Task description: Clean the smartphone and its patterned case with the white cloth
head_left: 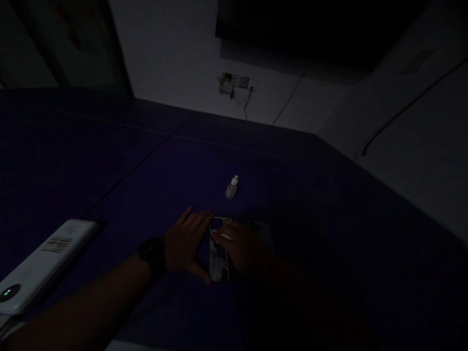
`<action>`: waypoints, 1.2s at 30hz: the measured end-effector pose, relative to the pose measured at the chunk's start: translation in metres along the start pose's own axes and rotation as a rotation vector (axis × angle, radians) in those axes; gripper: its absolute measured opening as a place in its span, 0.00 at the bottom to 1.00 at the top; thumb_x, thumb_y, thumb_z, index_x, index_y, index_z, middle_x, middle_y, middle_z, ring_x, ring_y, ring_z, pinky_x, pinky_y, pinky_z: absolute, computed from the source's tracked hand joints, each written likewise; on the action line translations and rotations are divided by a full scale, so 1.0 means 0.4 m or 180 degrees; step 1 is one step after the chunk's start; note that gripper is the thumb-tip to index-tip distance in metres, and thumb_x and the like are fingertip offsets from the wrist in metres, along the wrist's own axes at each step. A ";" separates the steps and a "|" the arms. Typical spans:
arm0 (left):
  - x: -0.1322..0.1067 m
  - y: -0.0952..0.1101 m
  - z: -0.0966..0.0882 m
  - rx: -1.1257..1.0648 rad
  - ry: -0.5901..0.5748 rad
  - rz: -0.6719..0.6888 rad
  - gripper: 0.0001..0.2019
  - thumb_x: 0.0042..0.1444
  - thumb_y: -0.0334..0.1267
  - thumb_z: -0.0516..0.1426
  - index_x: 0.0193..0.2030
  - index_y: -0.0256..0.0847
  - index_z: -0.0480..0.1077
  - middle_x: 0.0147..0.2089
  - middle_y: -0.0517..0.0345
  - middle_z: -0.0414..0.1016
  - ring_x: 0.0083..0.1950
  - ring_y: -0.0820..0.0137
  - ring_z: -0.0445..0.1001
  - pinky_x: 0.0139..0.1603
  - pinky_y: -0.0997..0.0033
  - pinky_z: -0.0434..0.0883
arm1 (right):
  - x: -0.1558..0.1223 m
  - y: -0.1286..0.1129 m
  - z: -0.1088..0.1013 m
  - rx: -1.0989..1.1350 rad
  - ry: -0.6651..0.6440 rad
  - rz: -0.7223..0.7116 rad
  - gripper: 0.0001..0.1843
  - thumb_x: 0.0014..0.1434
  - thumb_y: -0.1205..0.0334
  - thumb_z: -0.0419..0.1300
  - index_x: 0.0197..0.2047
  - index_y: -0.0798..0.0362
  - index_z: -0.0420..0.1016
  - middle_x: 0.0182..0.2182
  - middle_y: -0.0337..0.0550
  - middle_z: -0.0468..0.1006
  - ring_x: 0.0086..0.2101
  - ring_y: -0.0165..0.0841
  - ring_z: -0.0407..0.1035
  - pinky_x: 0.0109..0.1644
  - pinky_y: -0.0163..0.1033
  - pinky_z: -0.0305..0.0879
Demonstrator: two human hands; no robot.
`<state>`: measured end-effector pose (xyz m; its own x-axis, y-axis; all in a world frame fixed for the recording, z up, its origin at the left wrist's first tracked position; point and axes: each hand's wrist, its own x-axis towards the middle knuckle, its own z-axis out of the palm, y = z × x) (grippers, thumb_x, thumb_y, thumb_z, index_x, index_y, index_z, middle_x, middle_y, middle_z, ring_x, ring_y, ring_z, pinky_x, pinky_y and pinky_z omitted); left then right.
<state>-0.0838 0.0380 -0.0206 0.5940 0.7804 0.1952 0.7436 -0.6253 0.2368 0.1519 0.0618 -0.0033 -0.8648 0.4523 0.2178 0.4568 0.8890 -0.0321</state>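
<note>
A phone case (218, 263) with a dark picture on its back and a large camera opening lies on the dark blue table. My left hand (185, 241), with a black watch (152, 254) on the wrist, rests flat along the case's left side, fingers stretched and thumb near its lower corner. Bent over the upper part of the case, my right hand (243, 246) pinches a small white wad (225, 237) against it; its material is too dark to tell. Partly behind that hand lies a phone (264, 233) with several camera lenses. A small clear dropper bottle (231, 189) with a white cap stands beyond the case.
A long white device (47, 263) with a green light lies at the left, a cable at its near end. Against the far wall are power sockets (237, 82) with plugs and cords. A large dark screen (303, 29) hangs above. The room is very dim.
</note>
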 end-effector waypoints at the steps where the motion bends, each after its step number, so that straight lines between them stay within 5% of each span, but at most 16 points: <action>1: 0.001 0.000 -0.001 -0.0003 -0.0001 -0.0005 0.67 0.34 0.82 0.53 0.73 0.33 0.48 0.70 0.30 0.60 0.69 0.40 0.60 0.72 0.37 0.40 | 0.002 -0.004 -0.001 0.0004 0.0001 -0.0070 0.19 0.68 0.68 0.54 0.60 0.55 0.72 0.52 0.52 0.77 0.49 0.43 0.67 0.53 0.48 0.65; 5: 0.001 0.002 -0.004 0.0032 -0.0028 -0.0020 0.67 0.35 0.81 0.53 0.73 0.33 0.47 0.70 0.30 0.60 0.69 0.39 0.60 0.72 0.36 0.40 | 0.004 -0.006 -0.019 0.0265 -0.0173 -0.0458 0.17 0.67 0.66 0.56 0.57 0.52 0.75 0.49 0.49 0.79 0.44 0.40 0.69 0.50 0.46 0.65; 11: -0.001 0.000 -0.001 0.0047 -0.0050 -0.0020 0.67 0.36 0.81 0.53 0.73 0.31 0.47 0.70 0.29 0.59 0.69 0.40 0.60 0.72 0.36 0.40 | -0.001 -0.001 -0.042 -0.0015 -0.0356 0.0157 0.23 0.63 0.70 0.56 0.61 0.54 0.72 0.52 0.52 0.77 0.48 0.42 0.67 0.49 0.48 0.64; 17: 0.001 0.000 -0.001 0.0039 0.0010 0.0009 0.66 0.36 0.81 0.53 0.73 0.34 0.48 0.69 0.31 0.61 0.69 0.41 0.61 0.72 0.37 0.41 | 0.007 -0.026 -0.053 0.0403 -0.0373 -0.0479 0.23 0.57 0.68 0.59 0.57 0.56 0.74 0.47 0.51 0.78 0.44 0.41 0.68 0.48 0.47 0.64; 20: 0.003 0.004 -0.007 0.0040 -0.0024 -0.0060 0.68 0.33 0.82 0.52 0.73 0.33 0.49 0.69 0.30 0.61 0.69 0.41 0.61 0.73 0.37 0.40 | 0.003 -0.014 -0.058 0.0341 -0.0408 -0.0242 0.20 0.56 0.68 0.59 0.53 0.52 0.77 0.44 0.49 0.79 0.44 0.42 0.68 0.47 0.47 0.63; 24: 0.003 0.005 -0.009 0.0019 -0.0133 -0.0083 0.68 0.35 0.82 0.52 0.73 0.30 0.49 0.70 0.29 0.59 0.70 0.42 0.60 0.73 0.38 0.38 | 0.004 -0.013 -0.055 0.0200 -0.0223 0.0008 0.28 0.55 0.70 0.59 0.60 0.60 0.71 0.52 0.55 0.76 0.49 0.45 0.65 0.51 0.49 0.63; 30: 0.000 0.003 0.000 0.0043 -0.0025 -0.0073 0.68 0.34 0.83 0.52 0.73 0.30 0.49 0.71 0.29 0.59 0.70 0.42 0.60 0.73 0.38 0.39 | 0.002 -0.016 -0.053 0.0500 -0.0409 -0.0501 0.23 0.56 0.69 0.59 0.56 0.57 0.74 0.45 0.52 0.77 0.43 0.41 0.67 0.48 0.47 0.64; 36: 0.003 0.007 -0.009 0.0024 -0.0040 -0.0039 0.67 0.35 0.82 0.52 0.73 0.31 0.48 0.70 0.29 0.60 0.69 0.41 0.60 0.73 0.37 0.41 | -0.005 -0.001 -0.048 0.0296 -0.0288 0.0066 0.24 0.56 0.72 0.57 0.57 0.57 0.74 0.50 0.53 0.76 0.47 0.42 0.68 0.50 0.47 0.64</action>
<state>-0.0823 0.0372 -0.0166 0.5887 0.7880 0.1803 0.7530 -0.6157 0.2320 0.1573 0.0592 0.0150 -0.8725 0.4717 0.1275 0.4573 0.8802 -0.1269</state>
